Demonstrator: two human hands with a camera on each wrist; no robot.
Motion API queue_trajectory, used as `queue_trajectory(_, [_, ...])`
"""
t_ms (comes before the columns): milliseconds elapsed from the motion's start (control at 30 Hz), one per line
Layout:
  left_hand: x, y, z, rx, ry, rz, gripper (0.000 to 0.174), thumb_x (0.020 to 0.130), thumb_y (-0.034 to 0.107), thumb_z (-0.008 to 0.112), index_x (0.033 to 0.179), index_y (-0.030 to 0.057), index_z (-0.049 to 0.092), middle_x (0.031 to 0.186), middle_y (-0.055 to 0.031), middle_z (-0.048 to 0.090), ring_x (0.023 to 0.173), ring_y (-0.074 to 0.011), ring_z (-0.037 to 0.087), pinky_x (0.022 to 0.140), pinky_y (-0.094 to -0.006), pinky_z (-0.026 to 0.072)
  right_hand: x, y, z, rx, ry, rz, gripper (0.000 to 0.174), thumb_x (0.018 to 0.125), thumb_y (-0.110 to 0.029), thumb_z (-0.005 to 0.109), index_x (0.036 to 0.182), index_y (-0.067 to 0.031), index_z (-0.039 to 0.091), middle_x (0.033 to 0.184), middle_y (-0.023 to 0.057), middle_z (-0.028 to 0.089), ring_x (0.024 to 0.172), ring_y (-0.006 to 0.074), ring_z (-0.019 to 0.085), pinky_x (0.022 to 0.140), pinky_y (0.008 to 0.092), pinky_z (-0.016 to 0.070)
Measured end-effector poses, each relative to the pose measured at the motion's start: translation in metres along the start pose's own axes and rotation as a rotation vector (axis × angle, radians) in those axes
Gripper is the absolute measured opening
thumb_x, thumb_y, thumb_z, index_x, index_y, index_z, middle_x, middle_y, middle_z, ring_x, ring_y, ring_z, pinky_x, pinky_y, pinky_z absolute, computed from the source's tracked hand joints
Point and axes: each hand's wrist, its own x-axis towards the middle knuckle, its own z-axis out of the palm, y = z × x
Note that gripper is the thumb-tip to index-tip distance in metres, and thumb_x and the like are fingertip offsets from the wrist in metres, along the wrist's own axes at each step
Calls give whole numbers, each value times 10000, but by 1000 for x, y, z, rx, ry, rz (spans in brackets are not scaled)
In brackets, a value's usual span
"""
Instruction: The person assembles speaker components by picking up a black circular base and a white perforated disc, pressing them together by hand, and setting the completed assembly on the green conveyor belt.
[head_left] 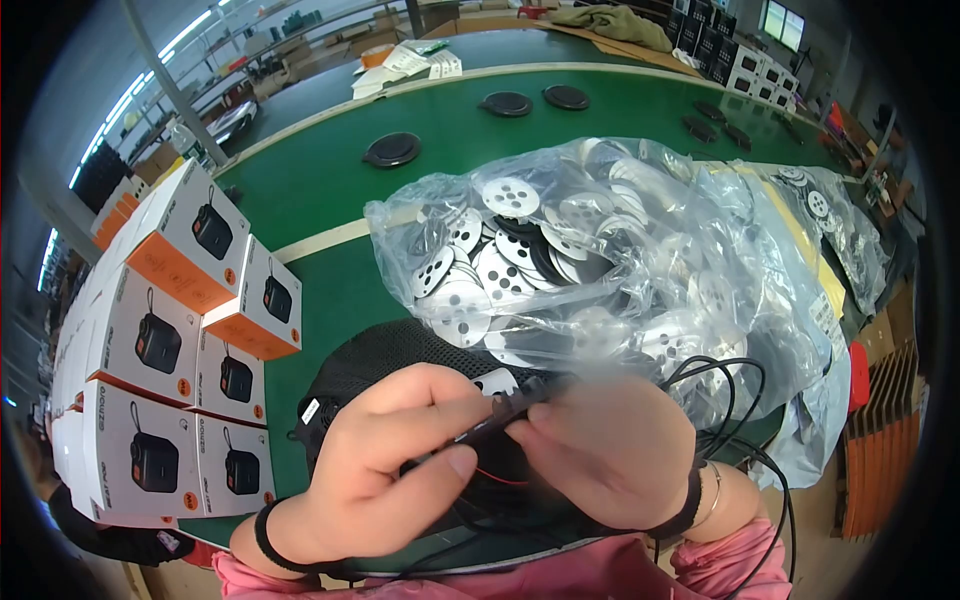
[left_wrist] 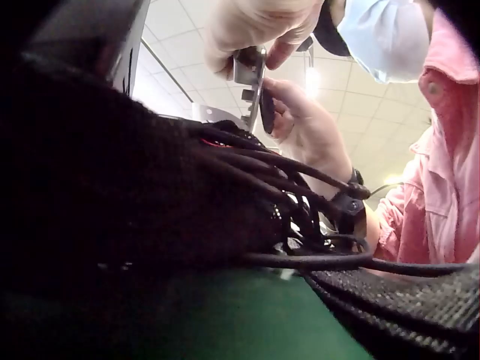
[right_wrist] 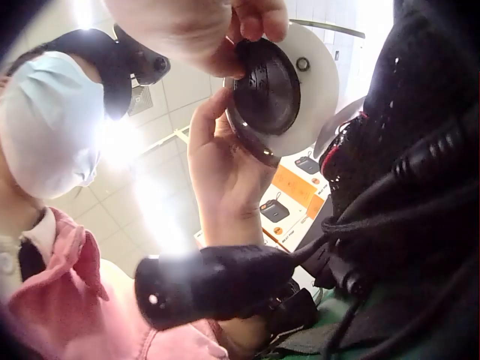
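Both hands hold a white round plate [right_wrist: 319, 82] with a smaller black disc [right_wrist: 266, 86] against its face. In the head view this plate appears nearly edge-on, as a dark strip [head_left: 497, 415]. My left hand [head_left: 385, 465] pinches its left side between thumb and fingers. Opposite, my right hand [head_left: 610, 450] grips the other side with thumb and fingertips; it is partly blurred. Beneath the hands lies a black mesh-covered bundle [head_left: 375, 355] with black cables [head_left: 735, 365] and a thin red wire [head_left: 500, 478]. Several white and black plates with holes [head_left: 512, 197] fill the plastic bag [head_left: 660, 270] just beyond.
Stacked white and orange product boxes [head_left: 145, 340] stand close on the left. Black round pieces [head_left: 393, 149] lie on the green table [head_left: 330, 185] at the back. A second bag of plates [head_left: 845, 215] is at the right, above a red-brown slatted stack [head_left: 880, 440].
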Motion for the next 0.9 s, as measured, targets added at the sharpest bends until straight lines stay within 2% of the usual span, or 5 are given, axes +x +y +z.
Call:
queue_trajectory(333, [0, 3, 1, -724, 163, -516, 257, 804, 74, 415, 945, -101, 538, 969, -100, 517, 841, -151, 518, 677, -201, 403, 3, -5, -4, -177, -78, 66, 239, 598, -31, 706, 809, -51, 596, 741, 76, 442, 510, 146, 434, 461, 210, 347])
queue_trajectory(467, [3, -1, -1, -1000, 276, -636, 276, 804, 83, 415, 969, -116, 511, 940, -145, 558, 814, -186, 570, 696, -240, 461, 4, 0, 0, 469, -46, 532, 407, 696, -21, 641, 1064, -24, 467, 932, 77, 489, 785, 123, 497, 643, 209, 410])
queue_trajectory(533, [6, -5, -6, -1013, 291, -619, 285, 811, 88, 405, 981, -122, 499, 931, -160, 565, 805, -195, 577, 705, -262, 471, 13, 1, 0, 1075, -113, 947, 502, 776, 18, 539, 1216, -5, 298, 1077, 66, 477, 967, 106, 475, 760, 221, 422])
queue_trajectory(667, [8, -10, -11, -1025, 319, -610, 298, 828, 98, 378, 993, -124, 487, 926, -169, 568, 812, -201, 577, 717, -283, 476, 23, -4, -8, 1020, -466, 998, 515, 764, 69, 501, 1228, -17, 296, 1072, 71, 477, 923, 105, 506, 703, 210, 462])
queue_trajectory(900, [11, -4, -18, -609, 226, -550, 244, 800, 64, 453, 998, -58, 526, 907, -86, 577, 846, -133, 535, 771, -235, 408, 21, 5, -3, 1082, -431, 1120, 541, 775, 34, 518, 1247, -21, 260, 1042, 77, 490, 866, 111, 531, 677, 215, 470])
